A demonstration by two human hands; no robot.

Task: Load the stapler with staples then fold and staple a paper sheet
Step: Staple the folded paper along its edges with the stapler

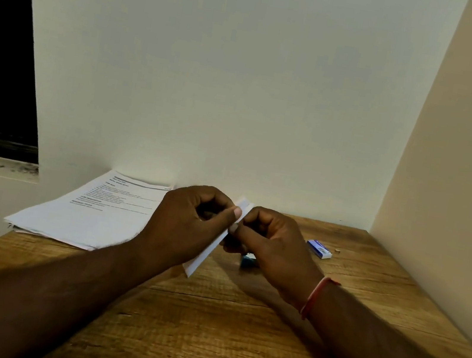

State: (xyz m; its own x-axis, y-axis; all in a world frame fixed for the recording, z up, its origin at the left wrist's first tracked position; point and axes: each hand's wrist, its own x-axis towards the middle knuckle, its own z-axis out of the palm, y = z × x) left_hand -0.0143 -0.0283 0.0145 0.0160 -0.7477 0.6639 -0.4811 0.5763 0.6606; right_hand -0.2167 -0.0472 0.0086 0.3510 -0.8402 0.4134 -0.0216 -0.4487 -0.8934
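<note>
Both hands hold a folded white paper strip point(205, 257) above the wooden table point(228, 327), tilted from upper right to lower left. My left hand point(189, 224) pinches it between thumb and fingers near its upper half. My right hand point(273, 247) pinches the same strip from the right. A small blue stapler point(247, 261) lies on the table, mostly hidden under my right hand. A blue and white staple box point(319, 248) rests to the right.
A stack of printed paper sheets point(92, 211) lies at the table's back left, overhanging the edge. Walls close the table at the back and right. A dark window point(1, 61) is at the far left. A tiny object point(338, 251) sits beside the box.
</note>
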